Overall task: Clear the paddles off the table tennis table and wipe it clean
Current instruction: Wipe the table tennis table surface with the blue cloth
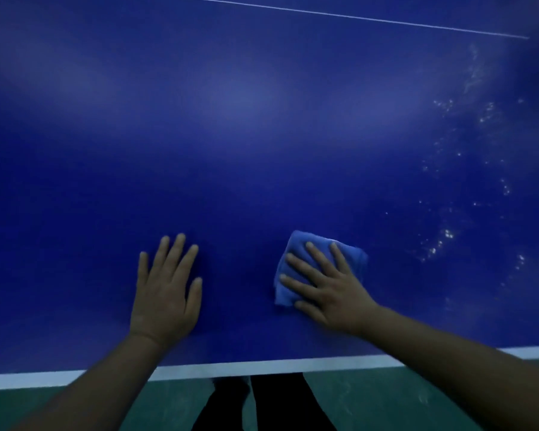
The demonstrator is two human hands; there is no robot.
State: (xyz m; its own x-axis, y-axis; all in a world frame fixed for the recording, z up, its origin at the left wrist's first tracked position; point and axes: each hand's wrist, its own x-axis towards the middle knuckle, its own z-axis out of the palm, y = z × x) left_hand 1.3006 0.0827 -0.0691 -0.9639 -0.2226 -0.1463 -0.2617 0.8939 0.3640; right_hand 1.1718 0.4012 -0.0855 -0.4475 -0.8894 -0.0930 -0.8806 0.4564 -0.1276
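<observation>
No paddles in sight, so we're onto wiping. Our right hand (pixel 330 290) presses flat, fingers spread, on the cloth (pixel 353 255) near the table (pixel 231 135) edge. The wet specks (pixel 448 234) lie off to its right. Left hand (pixel 165 293) rests flat, further away.

deep blue table (pixel 262 135) with white edge stripe, lighter blue cloth (pixel 352 253), green floor (pixel 371 396)

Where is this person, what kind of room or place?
Probably an indoor sports hall: a blue table tennis table with a white edge stripe stands over a green floor. The right hand presses a folded blue cloth.
</observation>
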